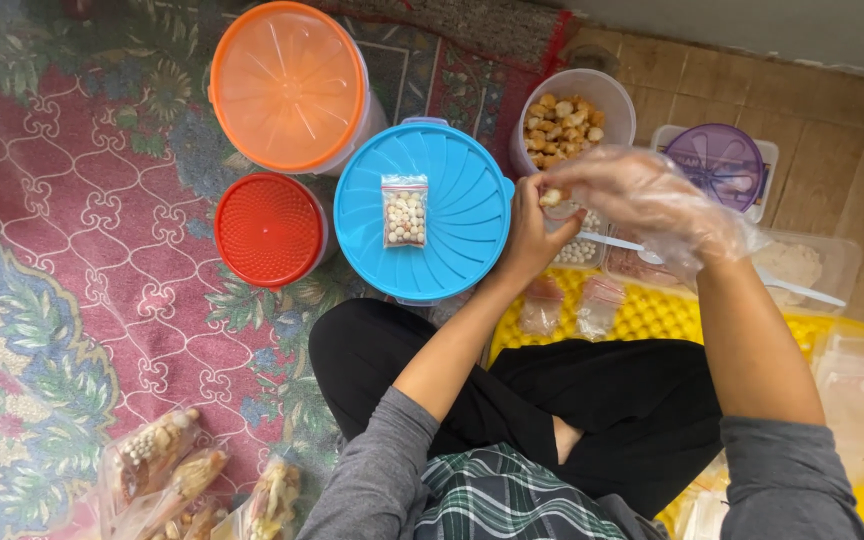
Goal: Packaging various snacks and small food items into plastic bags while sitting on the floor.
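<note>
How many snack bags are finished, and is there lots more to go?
Done: one sealed bag of white nuts lies on the blue lid, and more filled bags sit on the carpet. In hand: the left hand and the gloved right hand hold snack pieces together. Left: the open tub of snacks looks nearly full.

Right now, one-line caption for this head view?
Bare left hand and plastic-gloved right hand meet beside round blue plastic lid bearing small clear bag of white balls.

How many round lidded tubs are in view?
4. Orange tub at top; red tub below it; blue tub in the middle, with a small bag on its lid; purple tub at right. Others may be out of view.
</note>
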